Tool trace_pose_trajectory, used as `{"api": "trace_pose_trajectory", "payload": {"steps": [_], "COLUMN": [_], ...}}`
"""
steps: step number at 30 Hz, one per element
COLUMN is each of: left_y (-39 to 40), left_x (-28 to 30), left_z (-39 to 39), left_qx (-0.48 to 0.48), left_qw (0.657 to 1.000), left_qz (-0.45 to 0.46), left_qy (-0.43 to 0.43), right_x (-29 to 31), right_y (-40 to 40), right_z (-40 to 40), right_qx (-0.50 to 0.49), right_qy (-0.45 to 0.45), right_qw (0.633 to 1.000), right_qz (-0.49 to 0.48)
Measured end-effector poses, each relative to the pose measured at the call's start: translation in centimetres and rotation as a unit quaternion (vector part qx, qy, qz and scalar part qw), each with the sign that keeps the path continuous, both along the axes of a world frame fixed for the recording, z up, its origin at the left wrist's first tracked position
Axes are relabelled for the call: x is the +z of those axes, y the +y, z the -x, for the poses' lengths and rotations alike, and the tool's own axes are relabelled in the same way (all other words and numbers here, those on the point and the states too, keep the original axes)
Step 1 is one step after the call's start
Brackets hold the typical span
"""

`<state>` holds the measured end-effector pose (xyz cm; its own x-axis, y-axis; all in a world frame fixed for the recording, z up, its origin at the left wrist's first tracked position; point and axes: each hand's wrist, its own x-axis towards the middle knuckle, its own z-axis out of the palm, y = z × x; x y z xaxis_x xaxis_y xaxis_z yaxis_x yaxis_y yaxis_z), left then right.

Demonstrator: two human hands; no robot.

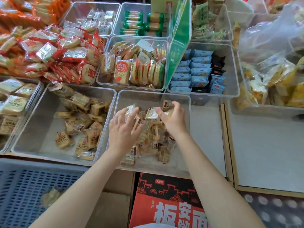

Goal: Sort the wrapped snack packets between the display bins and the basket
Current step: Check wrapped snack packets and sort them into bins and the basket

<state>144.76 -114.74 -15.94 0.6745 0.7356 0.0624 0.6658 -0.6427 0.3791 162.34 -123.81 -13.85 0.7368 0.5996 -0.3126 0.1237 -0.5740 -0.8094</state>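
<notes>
Cardboard box [166, 201]: red and black, large printed characters, below the front edge of the display, lower centre.
Plain carton [113, 204]: brown, just left of the red box, touching it.
Green divider panel [178, 41]: translucent, standing tilted at centre top.
Floor mat [278, 213]: dark with pale dots, lower right corner.
Shelf surface [263, 145]: grey, wood-edged, at right.

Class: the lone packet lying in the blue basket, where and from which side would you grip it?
Pinch the packet across its flat body from above. It lies flat and alone on the basket floor, so nothing blocks a top approach; its edges are too blurred to pick a seam.
</notes>
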Motion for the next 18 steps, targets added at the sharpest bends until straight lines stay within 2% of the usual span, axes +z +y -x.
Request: {"api": "trace_pose_trajectory", "payload": {"steps": [4,8,14,18], "left_y": [0.7,0.1,0.5,1.0], "left_x": [-1.5,-2.6,-3.1,-3.3], "left_z": [0.0,-0.2,0.8,0.0], "left_qx": [-0.027,-0.045,-0.082,-0.072], "left_qw": [0.994,0.988,0.985,0.981], "left_qz": [0.059,0.107,0.118,0.108], "left_qy": [0.087,0.097,0.097,0.143], "right_x": [-2.4,-4.5,-4.3,-3.1], "right_y": [0.7,0.4,0.5,-0.4], "right_z": [1.7,4.2,2.5,3.7], "right_qx": [0.062,0.132,0.115,0.11], "right_qy": [-0.029,-0.114,-0.087,-0.074], "right_qw": [0.998,0.984,0.985,0.987], "right_qz": [0.012,0.04,0.099,0.094]}}
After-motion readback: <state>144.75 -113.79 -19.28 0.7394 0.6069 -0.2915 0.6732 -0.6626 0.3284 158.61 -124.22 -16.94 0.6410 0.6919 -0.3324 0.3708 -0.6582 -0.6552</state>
